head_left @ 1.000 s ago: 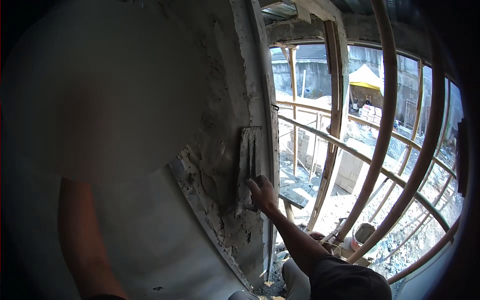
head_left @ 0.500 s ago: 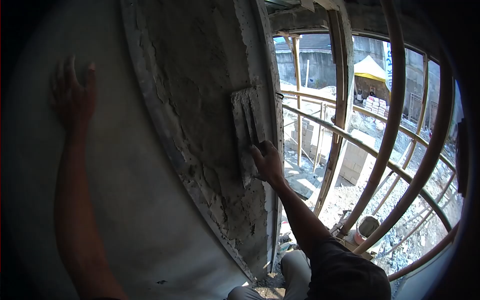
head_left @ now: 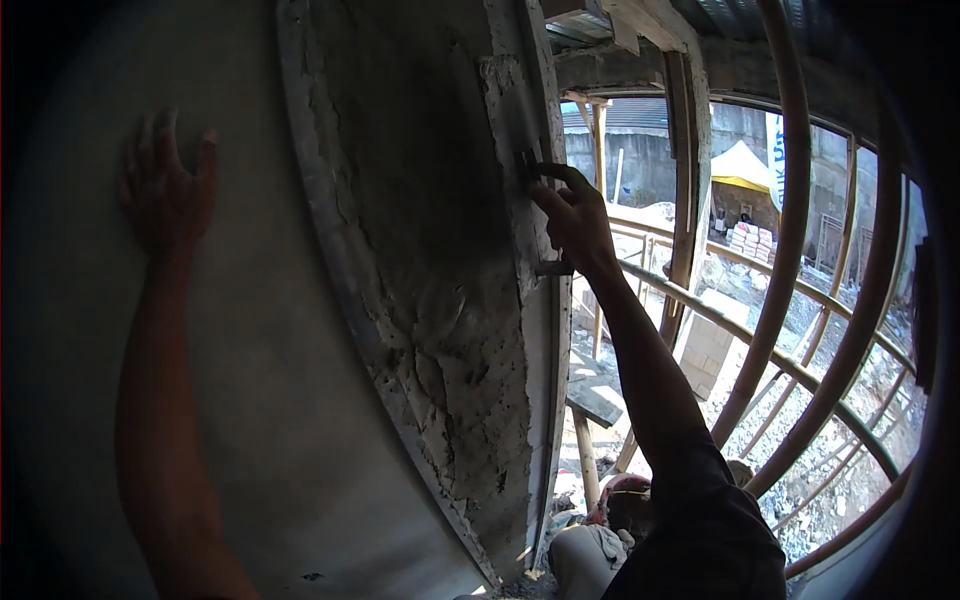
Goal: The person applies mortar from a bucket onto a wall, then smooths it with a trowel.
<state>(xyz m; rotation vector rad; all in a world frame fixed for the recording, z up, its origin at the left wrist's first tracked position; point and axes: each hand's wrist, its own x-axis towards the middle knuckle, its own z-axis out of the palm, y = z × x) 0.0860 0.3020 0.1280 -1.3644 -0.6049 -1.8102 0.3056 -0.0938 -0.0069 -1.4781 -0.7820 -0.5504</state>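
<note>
While left hand (head_left: 165, 195) lies flat, fingers spread, on smooth wall (head_left: 90, 350) | right hand (head_left: 575, 222) grips trowel (head_left: 515, 125), seemingly pressed against wet plaster (head_left: 430, 270)

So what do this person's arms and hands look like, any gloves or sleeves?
No gloves: both hands are bare. The left hand and its forearm are uncovered as far as the picture shows. The right hand is bare too, with a bare forearm running into a dark short sleeve near the elbow. No watch or rings are visible.
</note>
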